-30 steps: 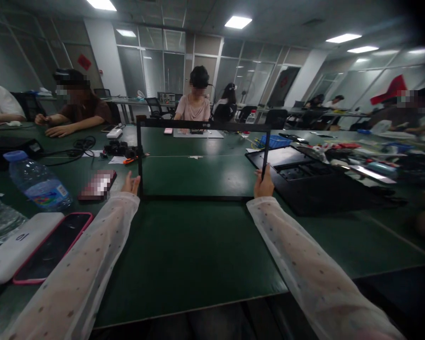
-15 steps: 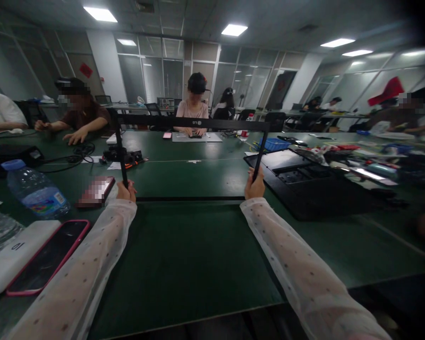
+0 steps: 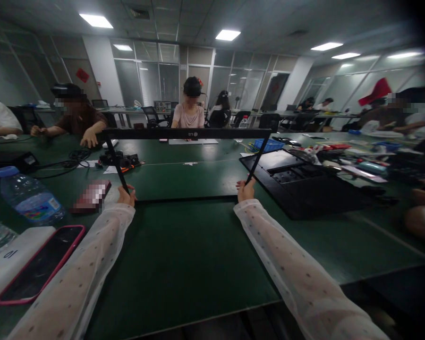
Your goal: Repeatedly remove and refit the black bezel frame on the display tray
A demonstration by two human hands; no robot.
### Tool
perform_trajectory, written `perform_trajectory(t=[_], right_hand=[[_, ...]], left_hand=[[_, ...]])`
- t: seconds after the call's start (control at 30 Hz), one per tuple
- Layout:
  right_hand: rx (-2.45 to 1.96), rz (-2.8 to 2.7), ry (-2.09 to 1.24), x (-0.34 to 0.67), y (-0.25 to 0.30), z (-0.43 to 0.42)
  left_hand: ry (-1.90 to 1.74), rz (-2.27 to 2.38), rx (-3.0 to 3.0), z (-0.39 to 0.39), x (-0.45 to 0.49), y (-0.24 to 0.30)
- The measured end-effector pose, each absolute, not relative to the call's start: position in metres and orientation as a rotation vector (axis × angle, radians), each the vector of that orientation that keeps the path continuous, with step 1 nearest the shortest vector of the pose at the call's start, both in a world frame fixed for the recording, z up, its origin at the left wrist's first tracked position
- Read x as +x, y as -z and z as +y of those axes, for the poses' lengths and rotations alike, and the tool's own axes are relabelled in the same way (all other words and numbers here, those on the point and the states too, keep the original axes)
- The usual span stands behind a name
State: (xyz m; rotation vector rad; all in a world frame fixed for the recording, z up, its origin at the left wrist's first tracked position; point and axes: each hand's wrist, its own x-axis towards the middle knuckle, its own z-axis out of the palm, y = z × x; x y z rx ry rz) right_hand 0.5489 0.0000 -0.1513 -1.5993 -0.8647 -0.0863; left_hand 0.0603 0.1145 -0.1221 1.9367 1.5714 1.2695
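A thin black rectangular screen frame (image 3: 184, 134) stands on its lower edge on the green table (image 3: 184, 255), tilted toward me, with a small logo on its top bar. My left hand (image 3: 126, 195) is closed round the bottom of the frame's left side bar. My right hand (image 3: 246, 190) is closed round the bottom of the right side bar. Both arms wear sheer white dotted sleeves.
An open black laptop body (image 3: 304, 189) lies right of the frame. At the left are a water bottle (image 3: 28, 196), a pink-cased phone (image 3: 42, 267), a white power bank (image 3: 7, 269) and another phone (image 3: 92, 194). Several people sit round the table; cables and tools lie beyond.
The frame's top bar has come toward me and widened in view, as the frame tilts back from upright. Both hands slid down to its lower corners, the left now gripping.
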Motion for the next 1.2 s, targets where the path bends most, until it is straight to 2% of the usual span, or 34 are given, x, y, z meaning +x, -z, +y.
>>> perform_trajectory(t=[0.17, 0.37, 0.83, 1.2], right_hand=[[-1.588, -0.904, -0.093, 0.559, 0.162, 0.004], [-1.473, -0.937, -0.04, 0.567, 0.158, 0.01], [-1.651, -0.941, -0.101, 0.559, 0.149, 0.0], [-1.958, -1.163, 0.28, 0.556, 0.138, -0.01]], left_hand=[[-1.277, 1.601, 1.944, 0.117, 0.058, 0.122], [-1.454, 1.537, 1.864, 0.12, 0.058, 0.126], [-1.436, 1.468, 2.043, 0.122, 0.061, 0.128], [-1.285, 1.766, 2.216, 0.137, 0.042, 0.13]])
